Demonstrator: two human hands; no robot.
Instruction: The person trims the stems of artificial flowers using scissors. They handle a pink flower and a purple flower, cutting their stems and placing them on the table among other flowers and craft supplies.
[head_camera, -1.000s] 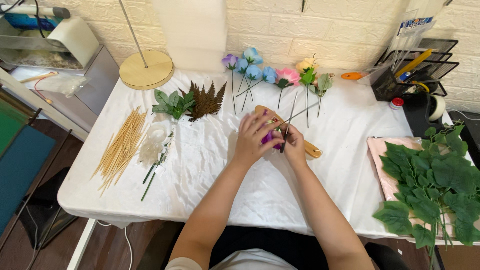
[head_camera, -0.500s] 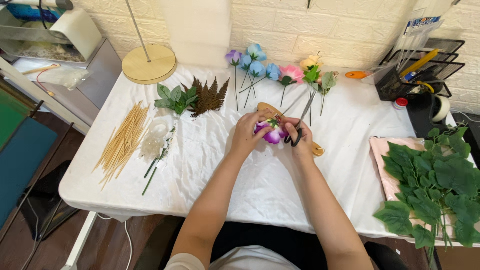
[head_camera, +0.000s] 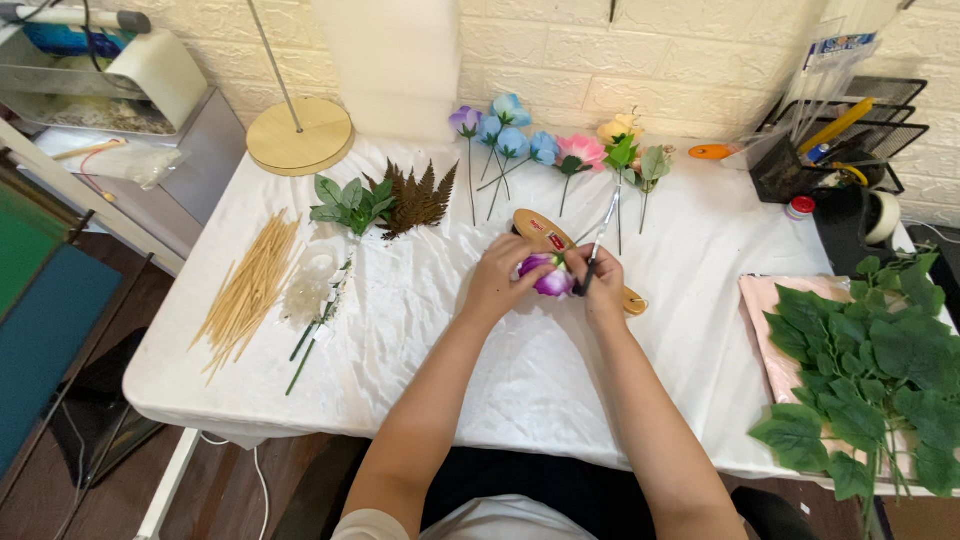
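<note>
Purple bloom (head_camera: 548, 275) pinched between left fingers (head_camera: 512, 268), low over the white cloth (head_camera: 420, 330) at table centre; right hand (head_camera: 598, 283) closed on the stem (head_camera: 598, 240), rising toward the flower row (head_camera: 545, 150). Best kept steady with a light grip on petals; firm pull along the stem, not sideways.

purple flower head (head_camera: 547, 275) now fully exposed between both hands; one second ago only slivers of purple showed under the fingers. left hand (head_camera: 500, 277) has shifted from lying flat over the bloom to cupping it from the left side. right hand (head_camera: 598, 283) now pinches the dark stem (head_camera: 598, 243), which points up and away toward the row of flowers; earlier it lay lower, close to the wooden tool. both hands sit slightly further from the body than before.
</note>
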